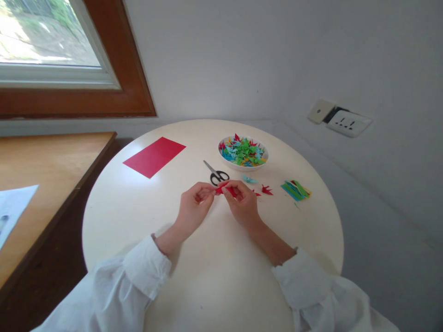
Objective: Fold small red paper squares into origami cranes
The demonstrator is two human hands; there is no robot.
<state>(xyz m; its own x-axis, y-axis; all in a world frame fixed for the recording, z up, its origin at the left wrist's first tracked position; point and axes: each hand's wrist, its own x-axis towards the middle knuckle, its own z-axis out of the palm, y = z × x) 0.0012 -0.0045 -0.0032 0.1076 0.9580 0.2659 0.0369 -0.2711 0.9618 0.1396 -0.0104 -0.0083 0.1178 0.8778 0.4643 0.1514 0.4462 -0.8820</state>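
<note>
In the head view, the left hand and the right hand meet above the round white bench, each grip pinched on a small red paper piece between the fingertips. Black-handled scissors lie just beyond the grip, blades pointing away and leftward. Farther out, a white bowl holds many coloured folded shapes. Near the right grip lie a light-blue folded shape and a red one; farther right is a loose pile of paper strips. A red sheet lies flat beyond the left grip, well apart to its left.
</note>
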